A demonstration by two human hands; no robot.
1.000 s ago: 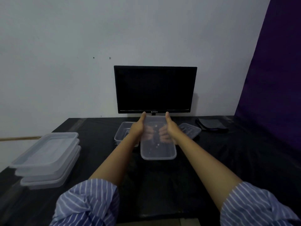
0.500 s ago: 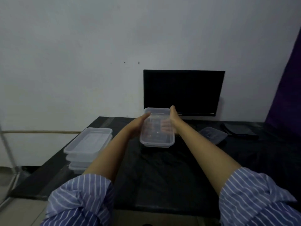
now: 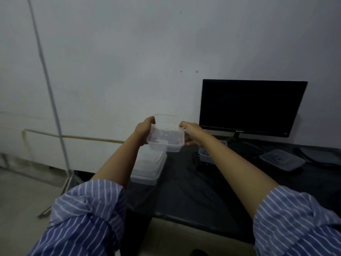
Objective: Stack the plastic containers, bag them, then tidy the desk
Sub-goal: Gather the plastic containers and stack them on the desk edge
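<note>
Between both hands (image 3: 190,133), clear container (image 3: 166,138), long axis pointing away.

Clear container (image 3: 166,137) upright above stack (image 3: 149,167)

No writing can be read anywhere; the monitor (image 3: 252,108) carries a small pale mark at the middle of its lower frame, too small and blurred to make out; the clear plastic containers (image 3: 166,139) show no label or number that can be told.
</note>
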